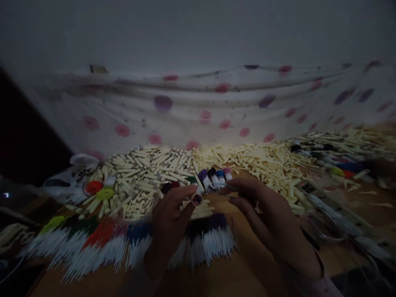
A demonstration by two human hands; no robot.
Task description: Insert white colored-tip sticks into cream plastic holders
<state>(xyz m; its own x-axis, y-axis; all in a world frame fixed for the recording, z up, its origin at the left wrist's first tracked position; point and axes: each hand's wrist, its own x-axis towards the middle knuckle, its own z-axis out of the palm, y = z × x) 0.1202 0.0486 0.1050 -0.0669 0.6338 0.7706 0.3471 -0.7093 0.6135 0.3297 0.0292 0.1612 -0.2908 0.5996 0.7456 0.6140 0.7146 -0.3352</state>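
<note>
My left hand pinches a small cream tube, its round open end facing me with dark and coloured bits inside. To its right, my right hand has thumb and fingertips close together on a thin, pale stick-like piece, blurred and dim. White sticks with coloured ends lie in rows below and behind my left hand. Just beyond both hands stand small bundles with purple, black, blue and pink tips.
Cream tubes and smaller cream pieces are heaped along the back. On the right lies a power strip beside a clear round container. A plastic bag sits at the left. A spotted sheet hangs behind.
</note>
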